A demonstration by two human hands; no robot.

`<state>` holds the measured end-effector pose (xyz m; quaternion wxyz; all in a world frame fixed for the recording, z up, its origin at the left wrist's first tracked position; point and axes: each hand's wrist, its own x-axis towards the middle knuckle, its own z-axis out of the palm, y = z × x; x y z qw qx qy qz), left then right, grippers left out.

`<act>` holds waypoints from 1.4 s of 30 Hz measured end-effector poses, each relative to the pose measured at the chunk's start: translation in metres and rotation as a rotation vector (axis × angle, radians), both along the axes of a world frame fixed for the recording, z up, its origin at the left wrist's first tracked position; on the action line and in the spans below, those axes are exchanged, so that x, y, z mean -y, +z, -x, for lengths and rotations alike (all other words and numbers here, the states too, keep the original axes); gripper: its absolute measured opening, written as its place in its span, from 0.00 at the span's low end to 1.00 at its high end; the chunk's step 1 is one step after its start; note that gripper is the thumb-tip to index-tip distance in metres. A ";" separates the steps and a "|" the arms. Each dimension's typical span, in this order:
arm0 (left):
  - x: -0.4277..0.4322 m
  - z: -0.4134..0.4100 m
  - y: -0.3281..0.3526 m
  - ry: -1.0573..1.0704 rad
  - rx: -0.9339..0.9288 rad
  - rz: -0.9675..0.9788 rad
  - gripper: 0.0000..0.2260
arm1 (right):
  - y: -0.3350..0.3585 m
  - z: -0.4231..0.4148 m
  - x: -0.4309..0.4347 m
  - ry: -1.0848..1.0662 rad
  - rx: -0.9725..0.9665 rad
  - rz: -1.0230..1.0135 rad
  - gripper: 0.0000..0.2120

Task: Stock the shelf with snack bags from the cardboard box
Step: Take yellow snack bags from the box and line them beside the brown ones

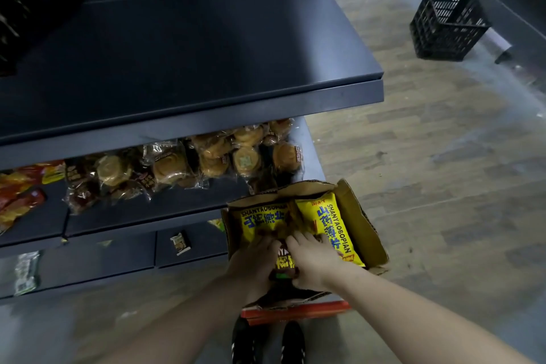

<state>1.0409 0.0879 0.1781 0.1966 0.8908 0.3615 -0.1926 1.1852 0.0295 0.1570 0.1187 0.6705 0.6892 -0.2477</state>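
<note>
Head view: your left hand (pixel 254 260) and right hand (pixel 317 260) both grip a yellow plastic snack bag (pixel 284 261) in the brown cardboard box (pixel 356 210), dark metal shelf (pixel 192 53) at 11 o'clock.

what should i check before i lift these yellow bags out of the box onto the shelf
1. Contact: left hand and right hand on the yellow bags: ok.
2. Fingers closed firmly round a bag: cannot tell, blurred.
3. Flaps of the cardboard box open, clear of the lift: ok.
4. Bare room on the top shelf: ok.
5. Back row of the lower shelf free: not ok, pastry packs fill it.
</note>
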 end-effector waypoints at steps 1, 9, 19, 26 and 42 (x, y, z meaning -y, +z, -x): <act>-0.003 0.001 0.006 -0.012 0.060 -0.031 0.27 | 0.004 -0.003 -0.002 -0.023 -0.031 -0.019 0.30; -0.013 -0.019 0.021 0.753 0.642 0.208 0.34 | 0.028 -0.009 -0.011 -0.624 -0.377 -0.139 0.27; -0.018 -0.017 0.006 1.431 0.895 0.765 0.11 | 0.024 -0.006 -0.001 -0.755 -0.875 0.183 0.34; -0.027 -0.015 0.011 1.500 0.907 0.728 0.09 | 0.029 0.000 0.000 -0.757 -0.947 0.242 0.22; -0.007 -0.022 -0.002 1.209 0.504 0.502 0.20 | 0.015 -0.043 -0.019 -0.630 -0.138 -0.078 0.17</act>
